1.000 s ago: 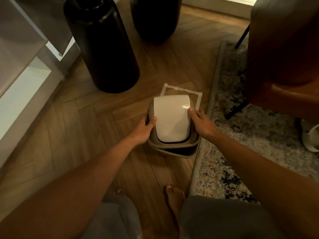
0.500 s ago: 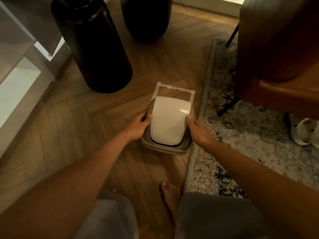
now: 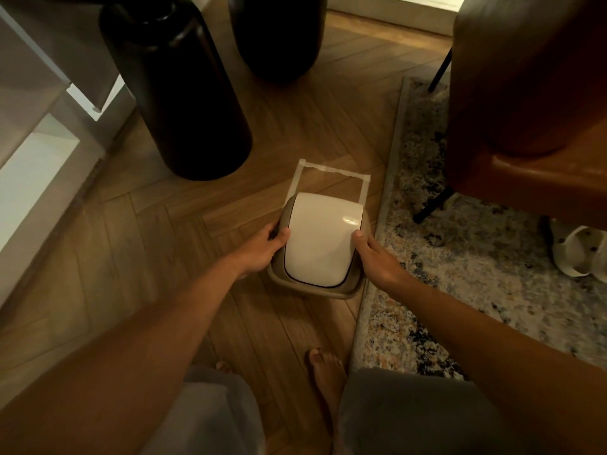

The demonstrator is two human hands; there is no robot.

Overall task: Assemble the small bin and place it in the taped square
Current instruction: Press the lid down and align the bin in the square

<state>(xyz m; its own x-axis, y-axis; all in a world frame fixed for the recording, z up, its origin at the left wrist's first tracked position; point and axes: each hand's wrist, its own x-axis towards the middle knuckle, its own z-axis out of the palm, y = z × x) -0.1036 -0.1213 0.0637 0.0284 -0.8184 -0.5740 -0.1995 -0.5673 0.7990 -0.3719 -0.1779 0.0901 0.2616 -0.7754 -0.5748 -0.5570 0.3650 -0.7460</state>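
Observation:
A small beige bin (image 3: 312,287) with a white swing lid (image 3: 320,239) is on the wooden floor, held from both sides. My left hand (image 3: 259,249) grips its left rim and my right hand (image 3: 377,261) grips its right rim, thumbs resting against the lid. The taped square (image 3: 331,169) of white tape lies on the floor just beyond; the bin covers its near part, and only its far edge and two side strips show. Whether the bin rests on the floor or is slightly lifted cannot be told.
Two tall black vases (image 3: 177,93) (image 3: 279,34) stand beyond the square on the left. A patterned rug (image 3: 492,257) lies on the right with a brown leather chair (image 3: 532,93) on it and white sandals (image 3: 578,254). A white shelf unit (image 3: 36,152) runs along the left. My bare foot (image 3: 325,372) is near.
The bin has moved forward toward the taped square in both hands, and its lid now sits level on the body. The view shifted slightly.

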